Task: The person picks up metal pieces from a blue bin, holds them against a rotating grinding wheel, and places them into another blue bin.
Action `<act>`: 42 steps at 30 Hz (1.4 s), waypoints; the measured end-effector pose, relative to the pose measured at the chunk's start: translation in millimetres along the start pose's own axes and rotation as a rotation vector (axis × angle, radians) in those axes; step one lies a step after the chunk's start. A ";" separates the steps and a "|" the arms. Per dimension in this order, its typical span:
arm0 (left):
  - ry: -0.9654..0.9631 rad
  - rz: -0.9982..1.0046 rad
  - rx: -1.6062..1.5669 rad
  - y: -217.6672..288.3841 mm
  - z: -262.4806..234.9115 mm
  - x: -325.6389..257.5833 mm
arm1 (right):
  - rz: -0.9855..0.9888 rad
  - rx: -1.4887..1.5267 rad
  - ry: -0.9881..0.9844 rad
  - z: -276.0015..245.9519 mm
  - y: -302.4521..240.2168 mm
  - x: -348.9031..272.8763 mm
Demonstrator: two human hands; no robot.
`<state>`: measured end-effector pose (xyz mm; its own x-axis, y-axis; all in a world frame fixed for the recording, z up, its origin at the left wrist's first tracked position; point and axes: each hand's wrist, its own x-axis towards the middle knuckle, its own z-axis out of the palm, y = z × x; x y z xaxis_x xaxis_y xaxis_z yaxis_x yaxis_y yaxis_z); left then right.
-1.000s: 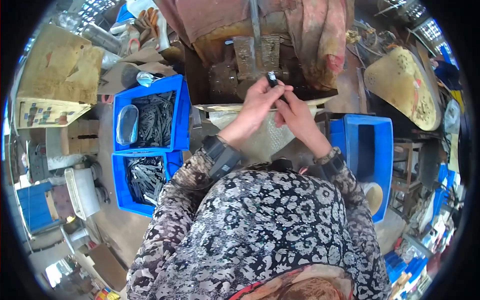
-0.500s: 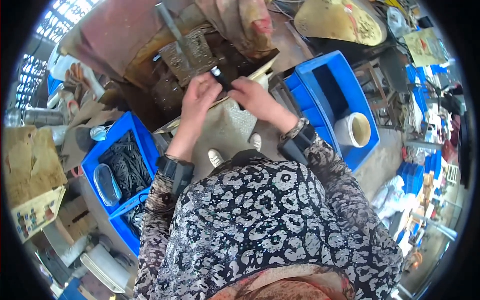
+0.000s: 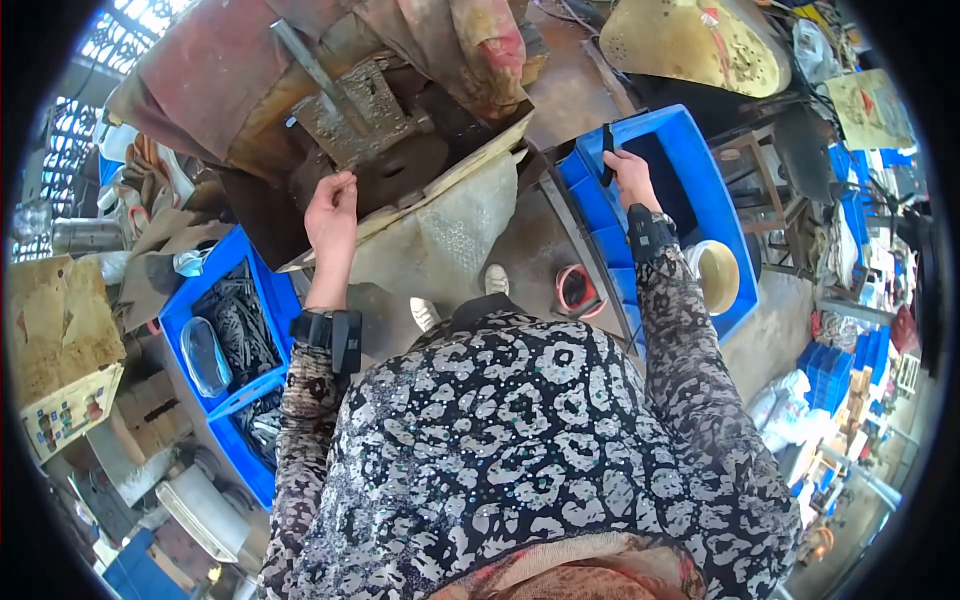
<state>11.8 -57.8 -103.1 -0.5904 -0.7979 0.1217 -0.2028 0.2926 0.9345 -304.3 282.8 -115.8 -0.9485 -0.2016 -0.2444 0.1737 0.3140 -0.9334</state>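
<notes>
1. Your right hand (image 3: 632,178) is gripping a thin black strip (image 3: 607,150), which stands out past your fingers. From above, it shows over the left corner of the big blue bin (image 3: 655,122).
2. Your left hand (image 3: 332,215) has its fingers curled, with the thumb and fingertips close together. It is over the front part of the brown box (image 3: 255,215).
3. The box looks wet and muddy inside. A rough metal plate (image 3: 350,115) and a grey rod (image 3: 315,70) are in it, and a stained cloth (image 3: 215,85) hangs around its back.
4. Bubble wrap (image 3: 475,215) hangs down its front.
5. Inside the big blue bin is a white tub (image 3: 718,278).
6. On your left, a blue bin (image 3: 178,318) is full of dark strips (image 3: 245,325). Another bin with strips sits beside it.
7. Your white shoes (image 3: 424,314) are on the grey floor (image 3: 378,335), near a red round tub (image 3: 575,288).
8. Farther off are a worn wooden box (image 3: 62,315), a yellowish board (image 3: 690,45) and a patterned window (image 3: 130,30).
</notes>
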 end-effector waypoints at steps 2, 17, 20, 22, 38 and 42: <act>0.028 -0.027 0.067 -2.0 -4.5 0.8 | 0.032 0.021 -0.045 4.4 0.6 0.2; 0.169 -0.164 -0.518 11.8 -48.8 -6.2 | -0.394 -0.093 0.145 26.5 -45.8 -15.1; 0.204 -0.214 -0.777 18.0 -77.1 -23.8 | -0.420 0.121 -0.154 81.4 -103.4 -52.8; 0.230 -0.171 -0.738 24.0 -92.2 -48.9 | -0.415 0.135 -0.310 124.0 -131.0 -94.8; -0.022 -0.081 -1.523 19.2 -106.2 -107.6 | -0.291 0.183 -1.501 234.3 -172.9 -158.2; -0.001 -0.017 -1.654 22.9 -115.9 -98.3 | 0.013 0.481 -1.693 280.2 -179.4 -162.5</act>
<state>155.7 -33.8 -54.8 -0.5978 -0.7943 0.1087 0.7887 -0.5584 0.2571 -107.1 -0.8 17.7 0.2922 -0.9545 0.0602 0.5301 0.1092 -0.8409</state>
